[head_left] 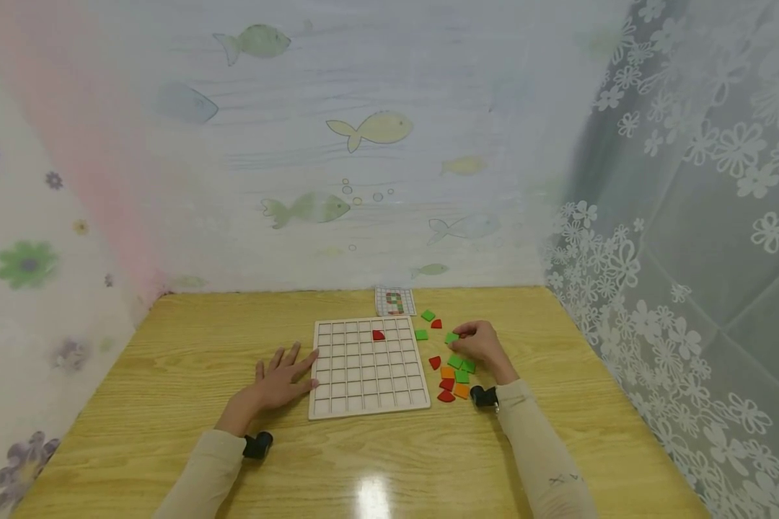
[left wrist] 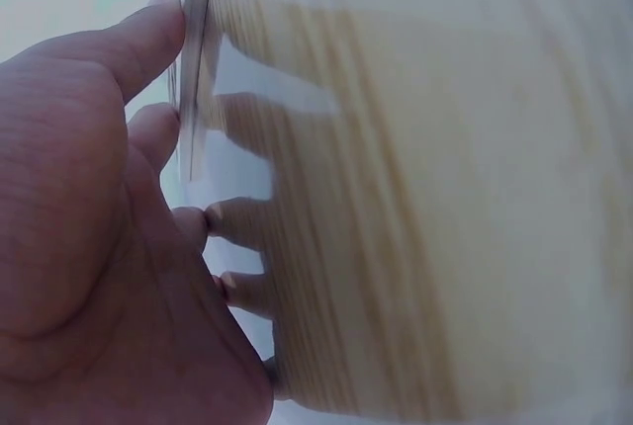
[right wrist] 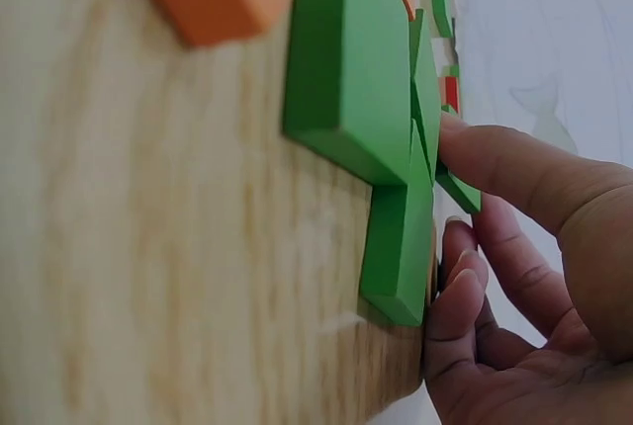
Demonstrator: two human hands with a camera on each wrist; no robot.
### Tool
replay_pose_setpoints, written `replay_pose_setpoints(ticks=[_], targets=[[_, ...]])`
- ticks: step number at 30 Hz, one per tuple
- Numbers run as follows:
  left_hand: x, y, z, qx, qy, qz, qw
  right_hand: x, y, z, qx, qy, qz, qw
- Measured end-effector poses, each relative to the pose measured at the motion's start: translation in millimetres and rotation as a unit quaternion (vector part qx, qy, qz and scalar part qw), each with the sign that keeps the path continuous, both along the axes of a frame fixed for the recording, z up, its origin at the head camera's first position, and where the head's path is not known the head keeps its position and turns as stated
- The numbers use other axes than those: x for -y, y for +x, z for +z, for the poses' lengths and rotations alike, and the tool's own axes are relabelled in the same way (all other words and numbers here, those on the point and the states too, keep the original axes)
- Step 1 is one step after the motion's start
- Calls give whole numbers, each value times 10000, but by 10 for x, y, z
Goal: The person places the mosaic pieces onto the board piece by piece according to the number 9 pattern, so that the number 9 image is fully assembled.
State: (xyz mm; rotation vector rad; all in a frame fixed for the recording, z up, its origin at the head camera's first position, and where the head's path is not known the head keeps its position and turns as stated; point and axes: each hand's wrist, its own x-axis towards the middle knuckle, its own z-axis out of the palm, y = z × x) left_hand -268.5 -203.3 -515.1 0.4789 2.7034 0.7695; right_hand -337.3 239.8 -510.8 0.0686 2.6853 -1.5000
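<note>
A pale square board (head_left: 357, 375) with a grid of recessed cells lies on the table, one red quarter-round tile (head_left: 379, 335) in an upper cell. My left hand (head_left: 278, 382) rests at the board's left edge with fingers spread, thumb and a fingertip touching it. To the right of the board, my right hand (head_left: 483, 346) pinches a green square tile (head_left: 451, 337) between thumb and index finger; this green tile (right wrist: 459, 188) also shows in the right wrist view. Close below that hand lie more green tiles (head_left: 461, 376), orange tiles (head_left: 461, 391) and red tiles (head_left: 446, 396).
A printed pattern card (head_left: 394, 301) with a small coloured grid lies behind the board, near the wall. Further green (head_left: 428, 315) and red (head_left: 436, 324) tiles lie right of the card. The wooden table (head_left: 285, 476) meets fish-patterned sheeting (head_left: 376, 238) at the back.
</note>
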Motion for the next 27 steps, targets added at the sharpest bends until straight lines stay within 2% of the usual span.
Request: replay_pose_setpoints(ticks=[7,19,27], targets=[[0,13,67,53,17,4,10000,0,-26,11,-126,83,21,9999],[2,7,65,35,20,12,10000,-37,-50,-1,-173,101,68,9998],[-34,40,86,39,24,12,10000,-51,-33,-11,-125,-13,76,9999]])
